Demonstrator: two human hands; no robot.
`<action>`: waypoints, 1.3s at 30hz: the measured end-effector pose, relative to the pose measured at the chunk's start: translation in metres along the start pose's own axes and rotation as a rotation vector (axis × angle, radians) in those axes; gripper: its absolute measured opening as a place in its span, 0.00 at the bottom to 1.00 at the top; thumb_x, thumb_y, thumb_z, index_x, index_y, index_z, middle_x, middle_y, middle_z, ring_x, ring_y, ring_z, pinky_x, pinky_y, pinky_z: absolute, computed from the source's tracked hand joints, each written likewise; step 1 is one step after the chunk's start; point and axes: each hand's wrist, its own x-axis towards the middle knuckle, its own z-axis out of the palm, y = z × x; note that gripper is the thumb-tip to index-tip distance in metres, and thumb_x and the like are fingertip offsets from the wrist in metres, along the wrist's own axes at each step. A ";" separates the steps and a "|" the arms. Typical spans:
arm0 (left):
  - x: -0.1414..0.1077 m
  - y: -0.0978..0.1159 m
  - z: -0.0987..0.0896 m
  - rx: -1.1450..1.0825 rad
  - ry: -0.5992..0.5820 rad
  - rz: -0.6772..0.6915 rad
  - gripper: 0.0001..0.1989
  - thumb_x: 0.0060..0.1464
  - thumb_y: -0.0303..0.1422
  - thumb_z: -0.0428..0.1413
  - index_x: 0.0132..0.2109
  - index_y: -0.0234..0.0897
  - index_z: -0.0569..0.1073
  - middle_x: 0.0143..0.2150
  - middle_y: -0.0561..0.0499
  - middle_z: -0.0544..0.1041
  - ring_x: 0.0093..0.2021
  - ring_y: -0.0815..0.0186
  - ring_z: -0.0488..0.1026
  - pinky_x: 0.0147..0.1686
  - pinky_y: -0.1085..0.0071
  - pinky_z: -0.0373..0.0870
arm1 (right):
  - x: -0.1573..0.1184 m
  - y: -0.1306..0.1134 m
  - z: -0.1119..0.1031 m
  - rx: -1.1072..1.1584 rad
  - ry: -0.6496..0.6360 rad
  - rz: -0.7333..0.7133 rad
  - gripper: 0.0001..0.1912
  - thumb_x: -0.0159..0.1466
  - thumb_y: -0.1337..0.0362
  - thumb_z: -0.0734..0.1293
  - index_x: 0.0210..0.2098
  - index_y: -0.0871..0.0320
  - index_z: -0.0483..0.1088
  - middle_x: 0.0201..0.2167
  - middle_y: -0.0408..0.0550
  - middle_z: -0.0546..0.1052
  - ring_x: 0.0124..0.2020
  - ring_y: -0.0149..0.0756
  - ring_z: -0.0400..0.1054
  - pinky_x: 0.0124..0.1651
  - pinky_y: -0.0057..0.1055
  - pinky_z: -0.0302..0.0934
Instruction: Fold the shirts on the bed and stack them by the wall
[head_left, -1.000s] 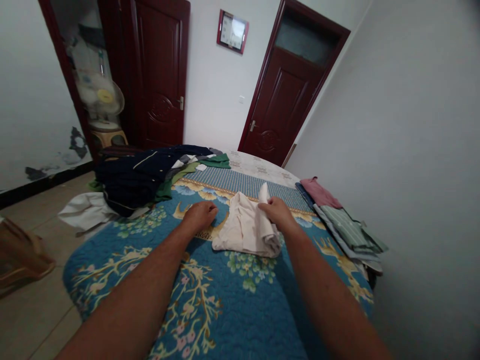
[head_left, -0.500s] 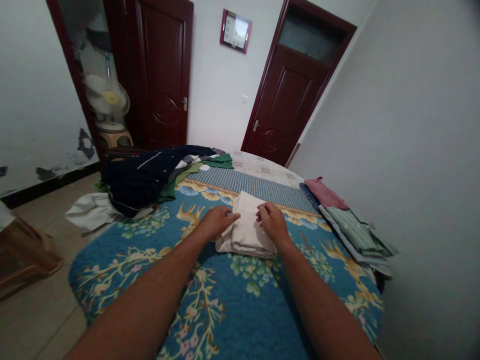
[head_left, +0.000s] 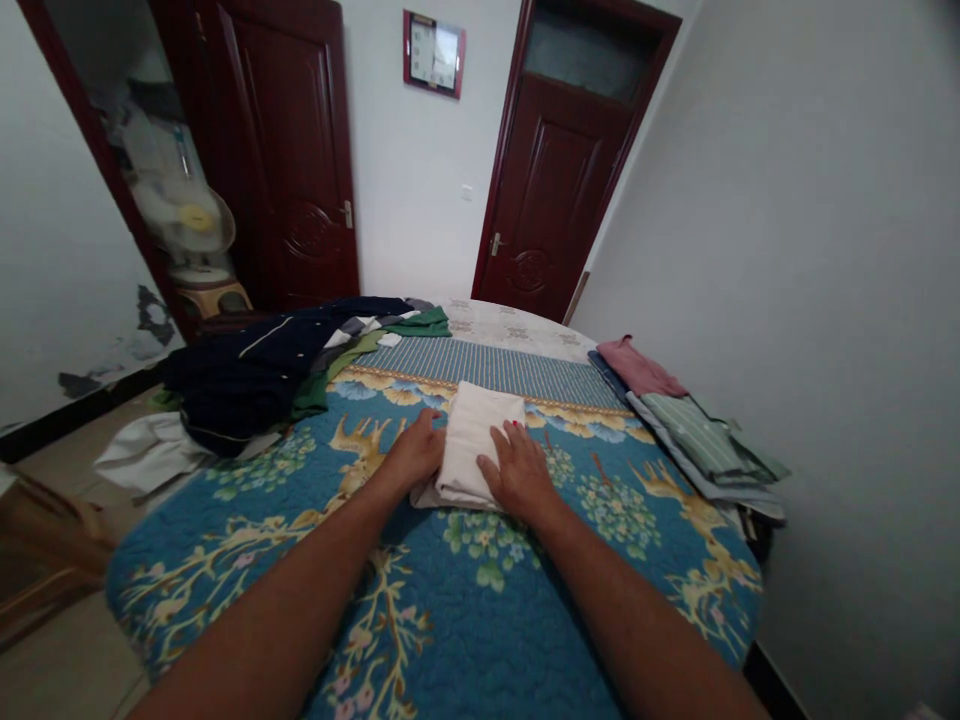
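A folded off-white garment (head_left: 472, 440) lies in a neat rectangle on the bed, a lower layer sticking out at its left front corner. My right hand (head_left: 521, 468) rests on its right side, fingers spread flat over the cloth. Against the left edge is my left hand (head_left: 417, 450), its thumb apart from the fingers; the fingertips are partly hidden beside the cloth. The exact kind of garment cannot be made out.
Beneath everything is a blue flowered quilt (head_left: 495, 620). Dark and green clothes (head_left: 247, 370) lie heaped at the far left, beside a white cloth (head_left: 150, 450). Folded clothes (head_left: 690, 430) are stacked along the right edge, near the wall. A wooden stool (head_left: 49, 555) stands at left.
My right hand has opened from curled fingers and now lies flat on the garment. My left hand has drawn back from its top to its left edge. The view has shifted slightly.
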 end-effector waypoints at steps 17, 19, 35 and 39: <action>-0.015 0.004 -0.001 0.305 -0.119 0.054 0.28 0.68 0.27 0.46 0.73 0.37 0.64 0.61 0.36 0.79 0.58 0.54 0.79 0.58 0.59 0.73 | -0.004 -0.004 -0.010 0.123 -0.040 -0.023 0.37 0.74 0.44 0.60 0.77 0.54 0.56 0.80 0.55 0.47 0.80 0.57 0.35 0.77 0.64 0.32; -0.019 0.013 -0.007 0.495 -0.111 0.012 0.27 0.68 0.27 0.46 0.71 0.39 0.66 0.58 0.35 0.80 0.55 0.51 0.80 0.55 0.56 0.75 | -0.003 -0.005 -0.013 0.128 -0.061 -0.029 0.37 0.74 0.43 0.60 0.77 0.52 0.56 0.80 0.55 0.47 0.80 0.58 0.35 0.76 0.65 0.31; -0.003 0.016 0.046 0.618 0.010 0.325 0.32 0.71 0.41 0.45 0.74 0.28 0.62 0.78 0.32 0.56 0.79 0.43 0.50 0.72 0.43 0.57 | -0.004 -0.003 -0.017 0.186 -0.065 -0.047 0.35 0.75 0.52 0.57 0.77 0.58 0.54 0.80 0.54 0.46 0.81 0.53 0.34 0.77 0.62 0.34; -0.004 0.008 0.046 0.605 0.038 0.326 0.33 0.70 0.42 0.45 0.74 0.25 0.62 0.78 0.30 0.56 0.79 0.43 0.51 0.72 0.44 0.56 | 0.002 -0.004 -0.015 0.194 -0.066 0.007 0.36 0.75 0.51 0.56 0.77 0.60 0.53 0.80 0.57 0.47 0.80 0.53 0.36 0.77 0.64 0.34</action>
